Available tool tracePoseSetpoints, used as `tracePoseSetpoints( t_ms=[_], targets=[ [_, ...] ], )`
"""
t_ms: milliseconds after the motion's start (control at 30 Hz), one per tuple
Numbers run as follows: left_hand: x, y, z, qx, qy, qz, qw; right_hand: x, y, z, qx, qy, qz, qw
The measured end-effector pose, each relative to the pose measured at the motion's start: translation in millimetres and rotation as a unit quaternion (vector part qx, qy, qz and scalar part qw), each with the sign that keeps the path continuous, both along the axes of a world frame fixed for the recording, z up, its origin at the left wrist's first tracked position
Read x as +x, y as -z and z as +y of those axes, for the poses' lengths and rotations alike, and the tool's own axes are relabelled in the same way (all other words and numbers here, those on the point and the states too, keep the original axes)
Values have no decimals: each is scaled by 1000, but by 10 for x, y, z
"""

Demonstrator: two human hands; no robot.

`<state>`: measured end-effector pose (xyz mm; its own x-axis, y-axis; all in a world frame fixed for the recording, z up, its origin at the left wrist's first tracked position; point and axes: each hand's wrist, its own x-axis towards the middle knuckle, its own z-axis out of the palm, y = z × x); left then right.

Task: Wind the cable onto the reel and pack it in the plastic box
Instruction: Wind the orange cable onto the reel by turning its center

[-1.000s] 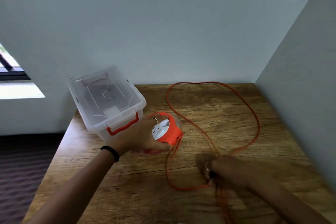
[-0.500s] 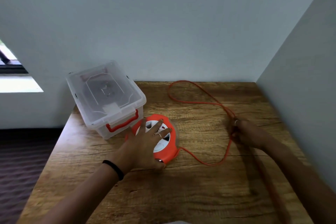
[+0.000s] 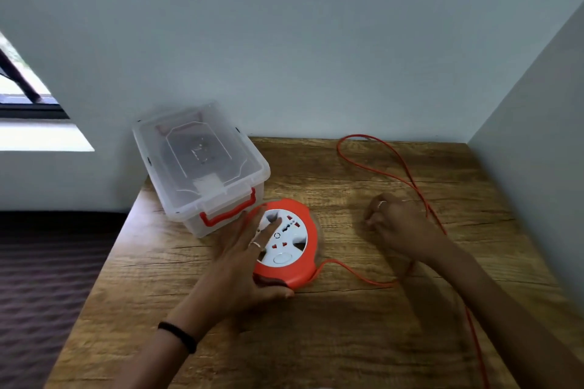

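Note:
An orange cable reel [image 3: 295, 275] with a white socket face lies flat on the wooden table [image 3: 347, 344], just in front of the clear plastic box [image 3: 196, 151]. My left hand [image 3: 243, 265] presses on the reel's left side with spread straight fingers, its thumb along the near rim. The orange cable [image 3: 354, 278] leaves the reel's right side and runs under my right hand [image 3: 398, 227], whose fingers are curled round it. Further cable loops to the table's back and trails off the near right edge.
The box's lid is on, and its red handle [image 3: 227, 215] faces the reel. Walls close in the table at the back and right. The table's left edge drops to a dark floor [image 3: 47, 278], and a window [image 3: 22, 85] is at far left.
My right hand has swung from the near table out to the right and back leftward toward the reel, drawing the cable along. The back loop has shrunk. The left hand laid the reel flat.

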<state>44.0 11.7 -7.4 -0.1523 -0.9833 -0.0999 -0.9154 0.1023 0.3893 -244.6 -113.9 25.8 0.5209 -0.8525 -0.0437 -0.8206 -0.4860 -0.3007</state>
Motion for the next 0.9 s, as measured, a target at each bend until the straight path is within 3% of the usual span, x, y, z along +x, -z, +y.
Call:
tracePoseSetpoints(
  t_ms=[167,300,500,700,900],
  targets=[
    [72,108,246,-45,-99,96,989,582,-110,245,-26,-140,-43,989],
    [30,131,257,-26,-123,188,974,1011,-89,301,-24,-226,-6,974],
    [56,161,206,35,-128,191,973,1134,-59,165,-6,-311,121,942],
    [94,198,96,78,-89,152,981,1053,-202,18,-64,-387,198,898],
    [55,240,85,-3,-45,138,989,1026,-300,-89,-112,-462,220,852]
  ],
)
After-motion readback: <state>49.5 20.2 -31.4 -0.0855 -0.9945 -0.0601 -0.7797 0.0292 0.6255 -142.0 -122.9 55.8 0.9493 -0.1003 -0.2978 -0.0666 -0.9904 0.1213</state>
